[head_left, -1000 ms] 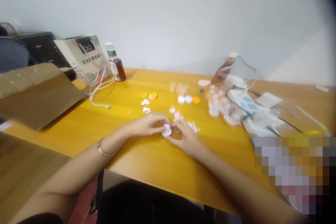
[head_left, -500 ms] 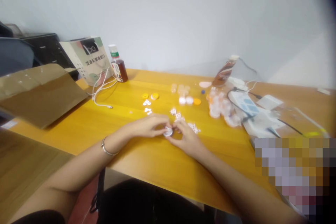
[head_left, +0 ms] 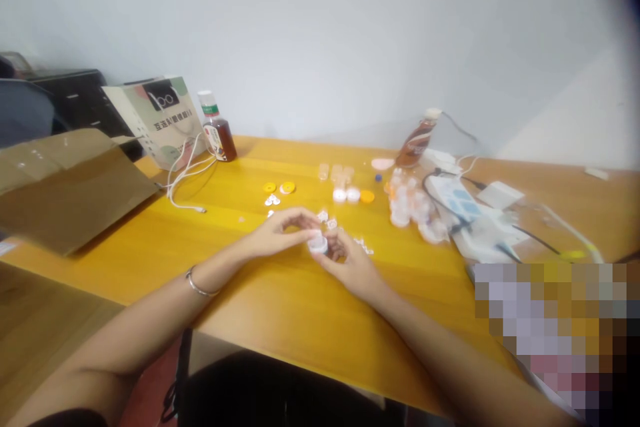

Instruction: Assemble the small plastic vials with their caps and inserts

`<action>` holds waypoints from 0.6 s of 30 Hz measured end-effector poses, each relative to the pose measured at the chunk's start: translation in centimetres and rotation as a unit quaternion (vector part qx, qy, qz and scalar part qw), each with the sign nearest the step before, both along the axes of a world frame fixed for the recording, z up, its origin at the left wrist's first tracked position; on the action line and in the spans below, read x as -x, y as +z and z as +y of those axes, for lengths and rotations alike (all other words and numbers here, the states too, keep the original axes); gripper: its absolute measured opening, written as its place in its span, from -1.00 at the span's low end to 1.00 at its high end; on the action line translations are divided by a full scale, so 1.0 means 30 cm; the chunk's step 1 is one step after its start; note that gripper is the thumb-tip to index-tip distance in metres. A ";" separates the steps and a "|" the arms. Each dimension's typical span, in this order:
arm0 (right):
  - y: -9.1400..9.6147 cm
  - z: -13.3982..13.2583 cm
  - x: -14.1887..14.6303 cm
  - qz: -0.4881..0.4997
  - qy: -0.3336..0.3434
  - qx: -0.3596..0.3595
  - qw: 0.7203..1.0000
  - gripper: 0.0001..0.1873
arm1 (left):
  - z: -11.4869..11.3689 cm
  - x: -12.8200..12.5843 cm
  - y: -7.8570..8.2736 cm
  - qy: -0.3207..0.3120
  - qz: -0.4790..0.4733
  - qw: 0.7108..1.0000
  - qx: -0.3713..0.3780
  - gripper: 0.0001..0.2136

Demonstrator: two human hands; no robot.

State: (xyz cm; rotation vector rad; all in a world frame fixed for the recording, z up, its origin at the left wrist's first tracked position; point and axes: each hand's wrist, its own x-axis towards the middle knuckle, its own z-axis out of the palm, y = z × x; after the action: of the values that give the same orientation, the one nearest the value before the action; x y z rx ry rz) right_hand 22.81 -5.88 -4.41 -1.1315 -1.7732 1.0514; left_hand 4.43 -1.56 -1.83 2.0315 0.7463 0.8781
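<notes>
Over the middle of the table, both hands meet at a small white round cap-like piece [head_left: 318,246]. My right hand [head_left: 356,267] grips its lower right side between thumb and bent fingers. From the left, my left hand [head_left: 280,232] reaches over with thumb and fingers pinched at its top, where a pale raised part shows; blur hides the detail. Small white cut-out pieces [head_left: 332,223] lie just beyond the hands, and more white pieces [head_left: 363,246] are right of them. Several little white discs [head_left: 273,200] rest near two yellow round caps [head_left: 287,187].
White caps [head_left: 353,195] and an orange cap [head_left: 367,196] sit farther back, near clear plastic cups [head_left: 343,173]. A pile of translucent caps [head_left: 407,203] adjoins a white power strip [head_left: 463,197]. Bottles [head_left: 220,140], [head_left: 417,141], a paper bag [head_left: 167,123] and a cardboard box [head_left: 75,187] stand around.
The white round piece has come up and tilted slightly, showing more of its side and a pale part on top. Both hands stay at it. The whole view has shifted slightly.
</notes>
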 end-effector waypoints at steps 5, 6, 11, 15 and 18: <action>-0.004 0.008 0.000 0.071 -0.015 0.050 0.996 -0.75 | 0.169 -0.067 0.017 0.175 0.058 0.981 -0.061 -0.79; -0.007 0.009 -0.001 0.076 -0.015 0.054 0.996 -0.75 | 0.214 -0.092 0.022 0.181 0.095 0.975 -0.089 -0.78; -0.013 0.014 -0.007 0.091 -0.012 0.068 0.993 -0.71 | 0.382 -0.250 0.041 0.182 0.204 0.945 -0.181 -0.75; -0.012 0.015 -0.011 0.103 -0.014 0.077 0.992 -0.70 | 0.430 -0.334 0.027 0.192 0.236 0.935 -0.184 -0.82; -0.011 0.016 -0.011 0.108 -0.017 0.083 0.991 -0.69 | 0.443 -0.351 0.017 0.202 0.241 0.933 -0.178 -0.86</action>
State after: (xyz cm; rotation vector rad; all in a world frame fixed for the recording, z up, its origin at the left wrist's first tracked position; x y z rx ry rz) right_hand 23.13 -5.41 -4.73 -1.0969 -1.5150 1.2692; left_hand 14.97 11.73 -1.33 2.5070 1.4001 0.7812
